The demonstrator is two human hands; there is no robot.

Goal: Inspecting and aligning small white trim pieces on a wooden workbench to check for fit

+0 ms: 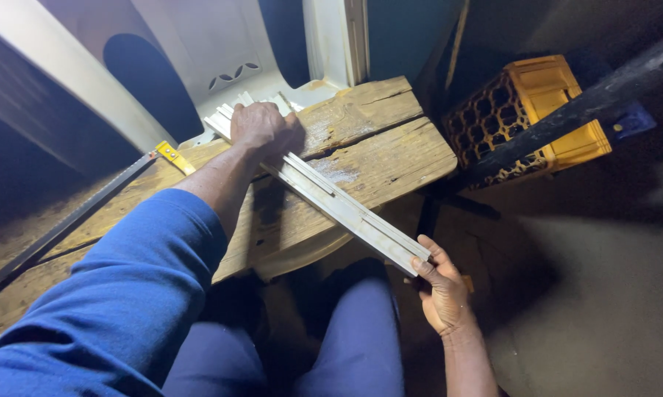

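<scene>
**Two hands steadying a bundle of pale strips on a plank table**

The left hand (264,131) is pressing down on a bundle of long pale strips (331,198), its fingers curled over the top of the stack near the far end, pinning it flat against the wooden table (390,158). The blue sleeve (125,294) of that arm is reaching in from the lower left. The right hand (440,287) is meeting the near end of the same bundle, which is jutting out past the table's edge; the thumb and fingertips are touching the end of the strips while the palm is lying open and turned upward, the fingers only loosely bent rather than clamped.

The strips are running diagonally from the upper left, under the left hand, down to the lower right, lying side by side as one flat stack. The table is made of rough, worn planks with a pale dusty patch just beside the bundle. A hacksaw (74,213) with a yellow fitting at its end is lying on the table to the left, well apart from the strips. A white plastic chair (221,51) is standing behind the table, touching its far edge. A yellow crate (537,110) is sitting on the floor to the right, with a dark bar (589,106) crossing over it.
</scene>
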